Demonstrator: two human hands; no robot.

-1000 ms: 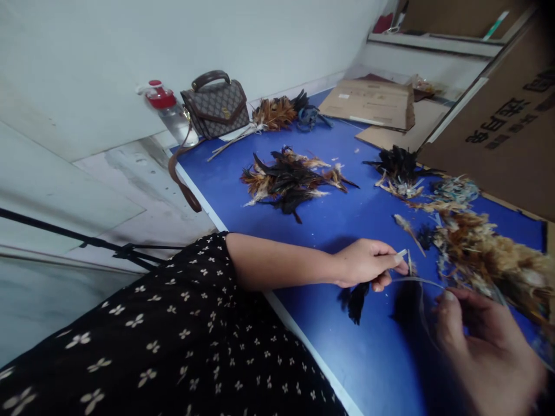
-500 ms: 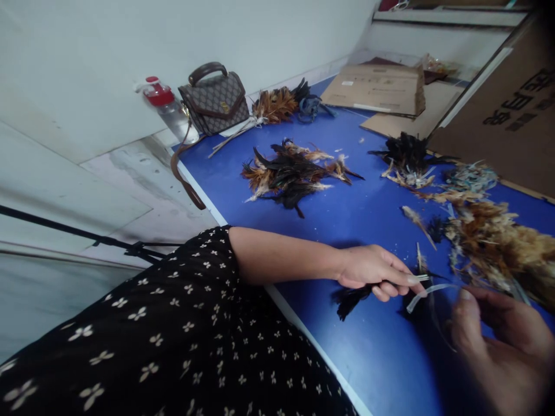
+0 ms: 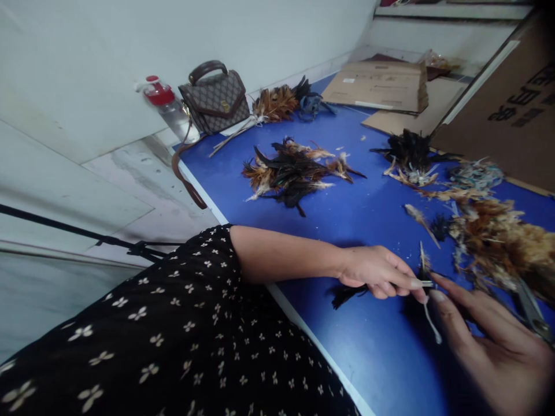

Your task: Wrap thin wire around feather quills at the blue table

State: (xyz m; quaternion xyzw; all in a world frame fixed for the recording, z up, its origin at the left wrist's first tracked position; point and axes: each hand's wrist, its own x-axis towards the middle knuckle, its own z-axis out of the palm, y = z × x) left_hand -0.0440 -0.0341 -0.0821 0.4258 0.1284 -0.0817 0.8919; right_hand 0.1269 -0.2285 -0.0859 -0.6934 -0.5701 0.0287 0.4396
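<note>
My left hand [image 3: 385, 274] is closed around a small bundle of black feathers [image 3: 347, 294]. Their dark tips stick out toward my wrist, and pale quill ends [image 3: 427, 283] poke out past my thumb. A whitish, see-through plastic strip [image 3: 431, 323] hangs down beside those quills, one end dangling over the table. My right hand [image 3: 489, 341] is at the quill ends, thumb and forefinger drawn together on the strip; exactly where they pinch it is hard to see. Just beyond the fingertips lies a loose feather [image 3: 422, 260].
On the blue table [image 3: 359, 219] lie a dark feather pile [image 3: 295, 170], a black feather clump [image 3: 407, 153] and a large brown-and-cream feather heap [image 3: 507, 237]. Scissors [image 3: 533, 312] lie by my right hand. A handbag [image 3: 217, 101], bottle [image 3: 165, 107] and cardboard [image 3: 381, 86] stand behind.
My right hand has moved left, up to the quill ends in my left hand. The strip, earlier stretched between the hands, now hangs downward by the quills. The scissors have come into view.
</note>
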